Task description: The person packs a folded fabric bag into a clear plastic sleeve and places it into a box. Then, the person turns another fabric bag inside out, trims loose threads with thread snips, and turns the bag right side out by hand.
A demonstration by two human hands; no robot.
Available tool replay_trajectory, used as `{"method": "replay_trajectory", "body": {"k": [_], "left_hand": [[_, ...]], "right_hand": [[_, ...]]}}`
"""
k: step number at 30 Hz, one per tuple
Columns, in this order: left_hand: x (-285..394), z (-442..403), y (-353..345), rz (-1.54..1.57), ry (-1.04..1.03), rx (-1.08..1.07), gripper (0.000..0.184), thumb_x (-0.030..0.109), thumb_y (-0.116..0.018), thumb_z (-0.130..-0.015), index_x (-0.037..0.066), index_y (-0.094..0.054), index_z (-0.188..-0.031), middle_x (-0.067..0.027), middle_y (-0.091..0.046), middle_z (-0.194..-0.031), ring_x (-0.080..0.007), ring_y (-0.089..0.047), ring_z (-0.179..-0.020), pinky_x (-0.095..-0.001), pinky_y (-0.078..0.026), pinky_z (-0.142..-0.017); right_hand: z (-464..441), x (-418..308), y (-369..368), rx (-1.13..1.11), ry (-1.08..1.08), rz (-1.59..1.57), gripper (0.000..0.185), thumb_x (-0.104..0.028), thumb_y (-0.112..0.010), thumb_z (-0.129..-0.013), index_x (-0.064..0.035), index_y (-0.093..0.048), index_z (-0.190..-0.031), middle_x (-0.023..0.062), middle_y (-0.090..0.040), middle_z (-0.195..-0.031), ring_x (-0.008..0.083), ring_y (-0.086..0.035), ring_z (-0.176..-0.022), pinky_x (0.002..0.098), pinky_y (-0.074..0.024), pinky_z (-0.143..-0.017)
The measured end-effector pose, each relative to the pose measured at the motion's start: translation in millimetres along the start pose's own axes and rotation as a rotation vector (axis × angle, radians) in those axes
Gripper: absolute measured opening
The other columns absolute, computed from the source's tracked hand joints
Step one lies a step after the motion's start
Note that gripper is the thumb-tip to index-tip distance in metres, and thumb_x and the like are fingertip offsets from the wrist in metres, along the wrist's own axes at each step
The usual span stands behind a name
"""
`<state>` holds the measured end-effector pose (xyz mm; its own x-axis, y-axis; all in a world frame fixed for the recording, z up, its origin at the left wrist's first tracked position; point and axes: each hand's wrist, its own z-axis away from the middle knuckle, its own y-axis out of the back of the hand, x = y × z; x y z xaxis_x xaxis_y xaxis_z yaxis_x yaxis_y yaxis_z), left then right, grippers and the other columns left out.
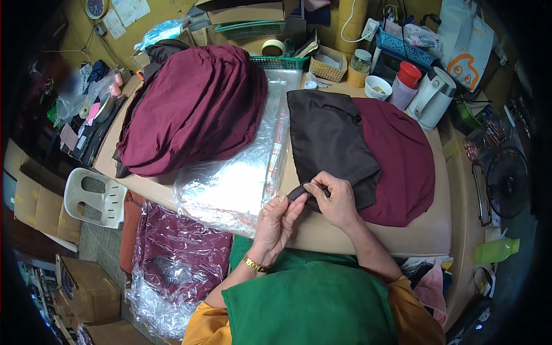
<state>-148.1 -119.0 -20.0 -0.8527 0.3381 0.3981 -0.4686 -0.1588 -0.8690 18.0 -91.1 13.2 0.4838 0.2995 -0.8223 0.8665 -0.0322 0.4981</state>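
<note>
A dark brown fabric fold (297,193), near the counter's (402,241) front edge, is pinched between thumb and fingers of the left hand (277,217) and right hand (332,198). Its long axis slants away rightward, toward the brown-and-maroon cloth (397,155). Light, even tension should keep it smooth.

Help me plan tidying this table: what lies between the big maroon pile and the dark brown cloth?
Clear plastic sheeting lies between the maroon pile and the dark brown cloth, as the head view shows.
</note>
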Motion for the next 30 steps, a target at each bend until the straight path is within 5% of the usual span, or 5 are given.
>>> {"method": "replay_trajectory", "body": {"k": [8, 13, 23, 25, 30], "left_hand": [[9.6, 6.1, -1.1, -0.081, -0.057, -0.126, 0.012, 0.008, -0.050, -0.100, 0.000, -0.052, -0.092, -0.0174, -0.064, -0.102, -0.0310, -0.063, -0.111, -0.0366, -0.057, -0.094], [8.1, 5.4, 5.3, -0.080, -0.056, -0.188, 0.012, 0.011, -0.049, -0.101, 0.002, -0.052, -0.094, -0.0127, -0.062, -0.097, -0.0255, -0.067, -0.100, -0.0350, -0.058, -0.088], [2.5, 8.3, 1.6, -0.311, -0.204, -0.309, 0.011, 0.017, -0.047, -0.103, 0.007, -0.044, -0.101, -0.0030, -0.051, -0.094, -0.0121, -0.057, -0.084, -0.0298, -0.054, -0.082], [0.4, 11.3, -1.8, -0.347, -0.222, -0.286, 0.010, 0.018, -0.049, -0.103, 0.009, -0.046, -0.102, -0.0031, -0.056, -0.095, -0.0129, -0.060, -0.088, -0.0292, -0.053, -0.083], [1.2, 18.3, -14.0, -0.402, -0.260, -0.270, 0.011, 0.018, -0.045, -0.104, 0.006, -0.043, -0.104, -0.0057, -0.057, -0.104, -0.0188, -0.063, -0.103, -0.0342, -0.054, -0.094]], "right_hand": [[14.1, -38.7, 19.9, 0.105, 0.320, 0.354, 0.028, -0.015, -0.074, -0.077, -0.0074, -0.065, -0.103, 0.0090, -0.053, -0.102, 0.0267, -0.060, -0.079, 0.0387, -0.0479, -0.069], [19.1, -52.4, 14.4, 0.180, 0.513, 0.463, 0.032, -0.009, -0.079, -0.066, -0.0078, -0.066, -0.096, 0.0030, -0.056, -0.082, 0.0207, -0.054, -0.064, 0.0331, -0.0393, -0.057], [17.0, -62.0, 14.4, 0.134, 0.460, 0.494, 0.028, -0.008, -0.078, -0.067, -0.0080, -0.057, -0.085, 0.0045, -0.054, -0.078, 0.0219, -0.055, -0.060, 0.0347, -0.0405, -0.058], [15.8, -61.9, 14.3, 0.130, 0.493, 0.541, 0.016, -0.007, -0.067, -0.076, -0.0089, -0.052, -0.082, 0.0055, -0.047, -0.076, 0.0192, -0.054, -0.059, 0.0329, -0.0366, -0.055], [13.1, -54.5, 20.1, 0.180, 0.451, 0.443, 0.019, -0.005, -0.069, -0.074, -0.0072, -0.054, -0.086, 0.0064, -0.051, -0.081, 0.0220, -0.057, -0.062, 0.0351, -0.0419, -0.057]]}}
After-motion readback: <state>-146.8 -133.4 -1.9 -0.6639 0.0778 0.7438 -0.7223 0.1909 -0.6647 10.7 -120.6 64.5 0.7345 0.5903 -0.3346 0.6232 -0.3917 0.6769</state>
